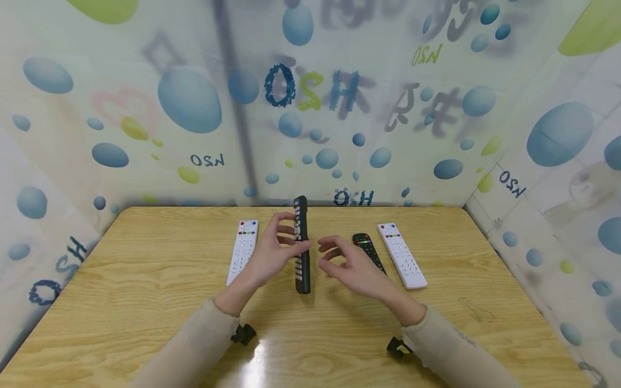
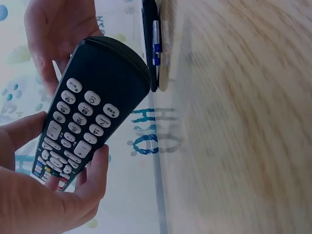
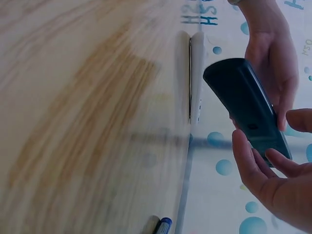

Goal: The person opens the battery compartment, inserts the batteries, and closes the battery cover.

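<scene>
My left hand (image 1: pixel 274 250) grips a black remote control (image 1: pixel 302 269) above the middle of the table, fingers on one side and thumb on the other. In the left wrist view the black remote (image 2: pixel 97 73) shows its pale buttons; in the right wrist view its plain back (image 3: pixel 239 87) shows. My right hand (image 1: pixel 356 267) hovers just right of it, fingers loosely bent and holding nothing, with a small gap between fingertips and remote in the head view. A second black remote (image 1: pixel 370 250) lies on the table behind the right hand, partly hidden by it.
On the wooden table (image 1: pixel 121 291), a white remote (image 1: pixel 244 245) lies to the left and another white remote (image 1: pixel 402 256) to the right. A small blue-and-white cylinder (image 2: pixel 156 44) appears beside the lying black remote in the left wrist view. A patterned curtain (image 1: pixel 310 134) stands behind the table.
</scene>
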The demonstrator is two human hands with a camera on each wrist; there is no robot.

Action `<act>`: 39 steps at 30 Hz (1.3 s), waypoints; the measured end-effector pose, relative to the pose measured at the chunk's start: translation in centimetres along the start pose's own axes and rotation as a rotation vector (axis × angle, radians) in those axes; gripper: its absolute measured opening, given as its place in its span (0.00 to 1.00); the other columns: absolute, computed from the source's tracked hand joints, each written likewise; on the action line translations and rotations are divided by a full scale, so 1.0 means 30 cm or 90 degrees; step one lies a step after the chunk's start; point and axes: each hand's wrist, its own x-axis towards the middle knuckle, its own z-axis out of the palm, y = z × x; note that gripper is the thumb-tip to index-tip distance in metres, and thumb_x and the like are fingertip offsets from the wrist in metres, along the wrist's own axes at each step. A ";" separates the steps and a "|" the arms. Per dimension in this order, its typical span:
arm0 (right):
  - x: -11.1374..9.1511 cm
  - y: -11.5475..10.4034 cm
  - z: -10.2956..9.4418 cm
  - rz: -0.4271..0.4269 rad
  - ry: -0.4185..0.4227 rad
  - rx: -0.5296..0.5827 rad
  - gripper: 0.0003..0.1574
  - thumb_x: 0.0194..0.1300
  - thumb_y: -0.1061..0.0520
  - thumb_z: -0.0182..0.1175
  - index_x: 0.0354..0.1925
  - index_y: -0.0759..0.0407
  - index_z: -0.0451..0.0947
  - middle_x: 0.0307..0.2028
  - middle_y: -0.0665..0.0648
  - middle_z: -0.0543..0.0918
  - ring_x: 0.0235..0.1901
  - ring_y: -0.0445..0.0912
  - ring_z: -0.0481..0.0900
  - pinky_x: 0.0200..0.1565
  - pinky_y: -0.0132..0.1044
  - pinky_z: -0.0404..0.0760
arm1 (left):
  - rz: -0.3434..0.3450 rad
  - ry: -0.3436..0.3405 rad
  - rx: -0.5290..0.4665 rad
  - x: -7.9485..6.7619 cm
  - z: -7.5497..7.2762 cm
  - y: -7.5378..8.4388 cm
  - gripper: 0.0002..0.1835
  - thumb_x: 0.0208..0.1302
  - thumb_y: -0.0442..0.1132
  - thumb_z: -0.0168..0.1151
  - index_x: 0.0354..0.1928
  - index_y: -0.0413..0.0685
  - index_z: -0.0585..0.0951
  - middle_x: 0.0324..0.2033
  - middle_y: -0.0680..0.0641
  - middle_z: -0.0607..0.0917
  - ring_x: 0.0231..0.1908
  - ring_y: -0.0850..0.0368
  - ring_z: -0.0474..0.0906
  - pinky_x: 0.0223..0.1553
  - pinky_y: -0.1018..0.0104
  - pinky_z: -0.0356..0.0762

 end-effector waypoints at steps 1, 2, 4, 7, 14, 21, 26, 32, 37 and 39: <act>-0.001 0.000 -0.004 -0.003 0.004 -0.009 0.26 0.78 0.54 0.59 0.68 0.60 0.69 0.61 0.66 0.75 0.55 0.53 0.79 0.45 0.41 0.86 | -0.005 0.000 0.011 0.000 -0.003 -0.001 0.36 0.65 0.39 0.74 0.70 0.55 0.66 0.56 0.39 0.74 0.51 0.42 0.75 0.48 0.48 0.82; -0.002 0.000 -0.008 -0.005 0.007 -0.018 0.26 0.77 0.54 0.59 0.68 0.59 0.69 0.61 0.66 0.76 0.55 0.52 0.79 0.45 0.42 0.85 | -0.009 0.001 0.025 0.002 -0.006 -0.003 0.36 0.64 0.40 0.74 0.70 0.56 0.66 0.55 0.39 0.75 0.51 0.42 0.76 0.47 0.49 0.82; -0.003 0.001 -0.013 -0.003 0.011 -0.035 0.24 0.77 0.54 0.59 0.67 0.58 0.70 0.61 0.64 0.77 0.55 0.51 0.80 0.46 0.43 0.85 | -0.019 0.004 0.058 0.005 -0.010 -0.005 0.36 0.64 0.41 0.75 0.69 0.56 0.66 0.55 0.39 0.75 0.50 0.42 0.77 0.45 0.52 0.81; -0.005 0.005 -0.018 -0.004 0.013 -0.059 0.24 0.77 0.55 0.60 0.66 0.57 0.71 0.60 0.63 0.77 0.54 0.51 0.80 0.46 0.44 0.84 | -0.028 0.005 0.112 0.012 -0.012 -0.008 0.35 0.64 0.41 0.75 0.69 0.54 0.66 0.53 0.39 0.76 0.48 0.43 0.78 0.43 0.54 0.81; -0.009 0.010 -0.023 -0.004 0.001 -0.094 0.24 0.76 0.53 0.60 0.66 0.56 0.71 0.61 0.60 0.78 0.53 0.47 0.80 0.46 0.42 0.83 | -0.053 0.000 0.236 0.020 -0.014 -0.005 0.35 0.62 0.44 0.76 0.66 0.50 0.67 0.49 0.39 0.79 0.42 0.46 0.80 0.37 0.57 0.81; -0.014 0.009 -0.025 -0.009 -0.018 -0.107 0.23 0.76 0.56 0.60 0.65 0.58 0.72 0.58 0.62 0.79 0.52 0.47 0.80 0.46 0.41 0.84 | -0.085 -0.002 0.322 0.039 -0.023 -0.017 0.37 0.59 0.49 0.78 0.64 0.47 0.67 0.40 0.41 0.81 0.33 0.49 0.78 0.29 0.60 0.76; -0.016 0.012 -0.025 -0.016 -0.039 -0.111 0.23 0.76 0.55 0.60 0.65 0.61 0.72 0.58 0.64 0.78 0.52 0.49 0.80 0.46 0.42 0.83 | -0.093 -0.009 0.383 0.054 -0.027 -0.035 0.38 0.58 0.50 0.78 0.62 0.45 0.67 0.35 0.44 0.80 0.32 0.51 0.77 0.29 0.60 0.74; -0.014 0.019 -0.024 -0.014 -0.053 -0.122 0.23 0.77 0.53 0.60 0.64 0.60 0.73 0.58 0.63 0.79 0.51 0.47 0.80 0.46 0.41 0.83 | -0.099 -0.013 0.463 0.068 -0.032 -0.045 0.39 0.55 0.53 0.79 0.60 0.41 0.70 0.39 0.42 0.82 0.35 0.49 0.79 0.34 0.56 0.78; -0.012 0.014 -0.024 -0.014 -0.062 -0.134 0.23 0.76 0.53 0.60 0.64 0.60 0.73 0.57 0.63 0.79 0.51 0.47 0.80 0.46 0.39 0.83 | -0.123 -0.027 0.518 0.075 -0.037 -0.051 0.46 0.55 0.55 0.78 0.66 0.34 0.68 0.46 0.36 0.83 0.39 0.46 0.81 0.41 0.51 0.82; -0.013 0.012 -0.023 -0.014 -0.065 -0.139 0.23 0.76 0.54 0.60 0.64 0.61 0.73 0.57 0.63 0.79 0.51 0.47 0.80 0.46 0.39 0.83 | -0.140 -0.037 0.537 0.079 -0.037 -0.051 0.49 0.55 0.55 0.78 0.69 0.32 0.65 0.47 0.35 0.83 0.39 0.46 0.81 0.41 0.51 0.82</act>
